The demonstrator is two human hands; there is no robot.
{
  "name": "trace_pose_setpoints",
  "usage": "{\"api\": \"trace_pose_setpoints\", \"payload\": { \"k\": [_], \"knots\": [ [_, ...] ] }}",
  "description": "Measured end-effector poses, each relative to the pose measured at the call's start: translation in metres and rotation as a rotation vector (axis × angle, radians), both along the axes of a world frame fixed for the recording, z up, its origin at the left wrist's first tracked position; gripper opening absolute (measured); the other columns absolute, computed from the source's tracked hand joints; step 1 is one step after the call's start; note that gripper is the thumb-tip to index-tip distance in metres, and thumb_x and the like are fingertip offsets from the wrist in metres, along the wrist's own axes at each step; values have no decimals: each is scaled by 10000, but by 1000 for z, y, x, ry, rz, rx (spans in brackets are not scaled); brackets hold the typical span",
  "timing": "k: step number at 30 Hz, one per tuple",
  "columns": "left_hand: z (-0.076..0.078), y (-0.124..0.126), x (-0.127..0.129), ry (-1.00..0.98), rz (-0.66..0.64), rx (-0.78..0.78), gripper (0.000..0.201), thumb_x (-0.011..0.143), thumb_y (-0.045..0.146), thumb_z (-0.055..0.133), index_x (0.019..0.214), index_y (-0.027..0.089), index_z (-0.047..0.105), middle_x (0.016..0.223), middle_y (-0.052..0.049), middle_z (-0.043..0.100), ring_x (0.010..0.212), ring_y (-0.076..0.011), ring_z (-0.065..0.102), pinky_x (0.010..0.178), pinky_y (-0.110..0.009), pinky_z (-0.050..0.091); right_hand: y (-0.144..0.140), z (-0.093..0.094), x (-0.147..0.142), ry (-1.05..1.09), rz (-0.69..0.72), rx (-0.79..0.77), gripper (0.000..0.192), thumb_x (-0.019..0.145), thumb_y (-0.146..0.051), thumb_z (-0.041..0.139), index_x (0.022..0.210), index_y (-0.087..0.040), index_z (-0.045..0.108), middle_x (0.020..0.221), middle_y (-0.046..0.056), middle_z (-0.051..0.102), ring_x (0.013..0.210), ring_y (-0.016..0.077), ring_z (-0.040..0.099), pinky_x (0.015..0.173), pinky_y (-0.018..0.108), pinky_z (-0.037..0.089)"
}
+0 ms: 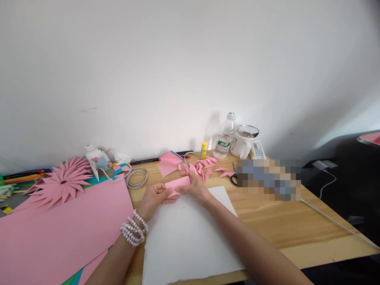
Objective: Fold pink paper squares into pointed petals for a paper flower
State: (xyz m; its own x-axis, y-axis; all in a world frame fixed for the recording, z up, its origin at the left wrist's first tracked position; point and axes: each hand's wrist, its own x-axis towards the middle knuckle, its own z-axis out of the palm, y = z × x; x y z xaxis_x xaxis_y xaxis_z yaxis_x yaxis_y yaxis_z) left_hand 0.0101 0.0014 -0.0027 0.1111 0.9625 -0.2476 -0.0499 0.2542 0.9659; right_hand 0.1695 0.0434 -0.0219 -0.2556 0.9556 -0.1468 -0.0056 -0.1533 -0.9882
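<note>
pink paper piece (177,184) | small rectangle, seemingly part-folded | held level above white sheet (190,237)

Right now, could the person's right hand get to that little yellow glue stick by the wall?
Probably yes. The right hand is busy pinching the pink paper, but the glue stick stands just beyond it, with only flat folded pink pieces lying between them. It would have to let go first.

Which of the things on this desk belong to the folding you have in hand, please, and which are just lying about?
In hand:
pink slip, held by left hand and right hand
folded pieces
white sheet under the hands

Lying about:
water bottle
mug
glue stick
scissors
glue gun
paper flower
big pink sheet
</note>
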Motion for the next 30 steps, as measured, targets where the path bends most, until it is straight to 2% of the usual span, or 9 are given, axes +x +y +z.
{"api": "trace_pose_setpoints", "payload": {
  "k": [11, 20, 25, 30],
  "knots": [
    [-2, 1, -2, 15, -41, 24, 331, 620, 437, 641, 707, 127, 564, 709, -65, 686, 700, -230, 655, 643, -327, 540, -2, 3, -1, 28, -2, -56, 540, 406, -230, 773, 873, -183, 507, 542, -51, 512, 460, 131, 539, 480, 278, 461],
    [1, 0, 1, -6, -50, -13, 327, 595, 348, 691, 772, 98, 576, 799, -126, 687, 754, -239, 647, 716, -365, 519, -3, 3, -1, 12, -6, -16, 502, 410, -226, 770, 843, -190, 519, 564, -32, 530, 473, 137, 538, 464, 269, 447],
    [0, -1, 1, 22, -27, 12, 305, 587, 375, 686, 625, 134, 503, 661, -67, 680, 700, -237, 654, 683, -378, 527, -4, 4, -1, 19, 28, 28, 417, 411, -252, 763, 765, -196, 552, 569, -23, 548, 483, 135, 521, 456, 250, 420],
    [3, -2, -1, 85, -39, 21, 301, 574, 353, 698, 611, 144, 484, 618, -36, 665, 666, -243, 657, 634, -364, 539, -5, 3, 0, 36, 98, 101, 292, 477, -340, 721, 666, -164, 584, 554, -39, 523, 493, 92, 463, 471, 205, 356]
  ]
}}
